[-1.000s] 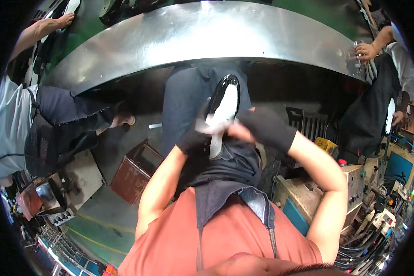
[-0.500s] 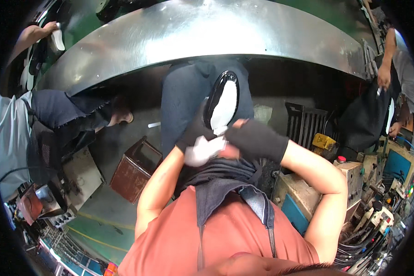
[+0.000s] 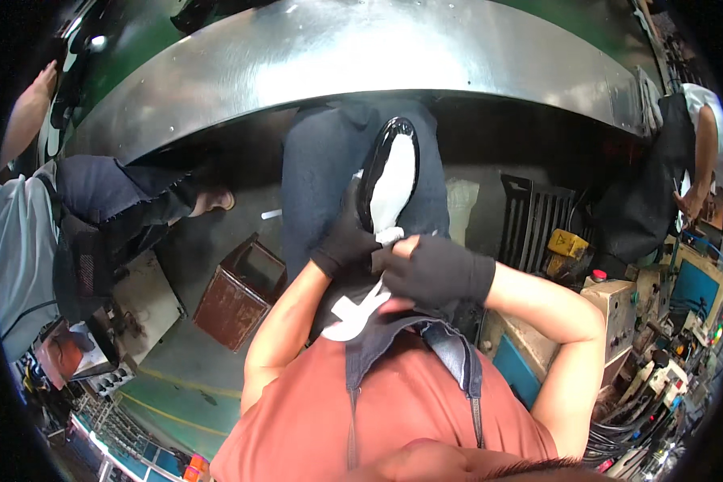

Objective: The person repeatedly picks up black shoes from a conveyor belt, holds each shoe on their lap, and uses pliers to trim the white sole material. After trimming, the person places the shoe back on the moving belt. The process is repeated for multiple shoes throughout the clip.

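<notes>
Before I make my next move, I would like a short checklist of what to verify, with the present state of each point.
1. Shoe held: ok. The left hand grips the black shoe along its left side.
2. Shoe direction: ok. The rounded glossy end points away from the wearer, with the white area facing the camera.
3. White strip held: ok. The right hand has it in its fingers.
4. Near end of the shoe in sight: not ok. White material and the right hand cover it.
5. Strip and that material are one piece: cannot tell. The right hand hides any join.
</notes>
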Motion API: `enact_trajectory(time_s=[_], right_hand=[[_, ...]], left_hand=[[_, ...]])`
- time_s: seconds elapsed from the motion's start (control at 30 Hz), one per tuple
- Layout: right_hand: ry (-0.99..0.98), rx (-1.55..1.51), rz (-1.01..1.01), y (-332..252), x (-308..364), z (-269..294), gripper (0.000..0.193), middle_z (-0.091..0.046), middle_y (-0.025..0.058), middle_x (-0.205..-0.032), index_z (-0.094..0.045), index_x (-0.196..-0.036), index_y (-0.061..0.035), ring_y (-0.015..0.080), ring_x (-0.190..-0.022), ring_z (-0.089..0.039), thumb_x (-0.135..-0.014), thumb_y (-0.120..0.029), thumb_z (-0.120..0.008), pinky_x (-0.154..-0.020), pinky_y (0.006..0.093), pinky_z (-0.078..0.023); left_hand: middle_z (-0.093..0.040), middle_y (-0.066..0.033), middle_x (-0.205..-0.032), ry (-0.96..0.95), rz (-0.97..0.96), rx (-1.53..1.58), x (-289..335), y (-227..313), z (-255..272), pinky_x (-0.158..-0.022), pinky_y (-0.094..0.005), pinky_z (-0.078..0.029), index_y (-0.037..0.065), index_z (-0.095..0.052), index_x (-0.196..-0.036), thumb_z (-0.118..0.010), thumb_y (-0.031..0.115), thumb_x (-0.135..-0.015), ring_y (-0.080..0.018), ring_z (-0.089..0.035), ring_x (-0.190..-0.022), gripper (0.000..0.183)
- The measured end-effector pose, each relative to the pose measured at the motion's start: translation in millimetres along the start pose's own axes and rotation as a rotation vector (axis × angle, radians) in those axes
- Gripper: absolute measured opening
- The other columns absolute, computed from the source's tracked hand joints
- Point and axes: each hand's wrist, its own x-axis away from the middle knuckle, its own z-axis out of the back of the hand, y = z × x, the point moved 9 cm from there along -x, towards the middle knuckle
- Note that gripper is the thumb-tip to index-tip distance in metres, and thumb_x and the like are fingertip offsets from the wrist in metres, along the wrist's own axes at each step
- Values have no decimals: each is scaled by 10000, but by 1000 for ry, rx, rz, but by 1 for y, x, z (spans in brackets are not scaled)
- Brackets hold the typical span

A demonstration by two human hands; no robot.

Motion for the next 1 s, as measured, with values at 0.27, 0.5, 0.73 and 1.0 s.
enact_trajectory(time_s=[0.27,0.5,0.73,1.0], right_hand=[[107,-142,-697,88,90,-20,348,-602,138,-695,-606,-806,-40,258,-590,-602,-935,-361,-567,-543,386,-468],[558,-751,-1178,107,119,-98,527,-577,41,-575,-598,-731,-11,130,-569,-567,-1019,-401,-394,-560,293,-431],[552,-888,-1172,124,124,-90,481,-592,41,-589,-611,-726,-9,119,-548,-580,-1010,-359,-442,-532,286,-440],[484,-914,-1167,128,112,-103,459,-628,85,-601,-633,-725,-35,205,-564,-640,-978,-391,-490,-547,333,-464]], left_hand=[[-342,-206,-1444,40,21,158,3,8,15,-1111,-384,-296,-42,-142,-1459,-882,261,-624,-287,-326,-1363,1156],[-459,-112,-1332,425,-146,99,-19,136,131,-1002,-342,-375,10,-318,-1413,-634,234,-863,-213,-454,-1191,672],[-629,-94,-950,472,205,233,-144,70,413,-706,-350,-548,10,-545,-1153,-581,130,-862,-220,-643,-816,317],[-668,-91,-1076,487,-616,-663,-334,233,399,-780,-255,-494,35,-561,-1254,-636,111,-833,-141,-628,-915,434]])
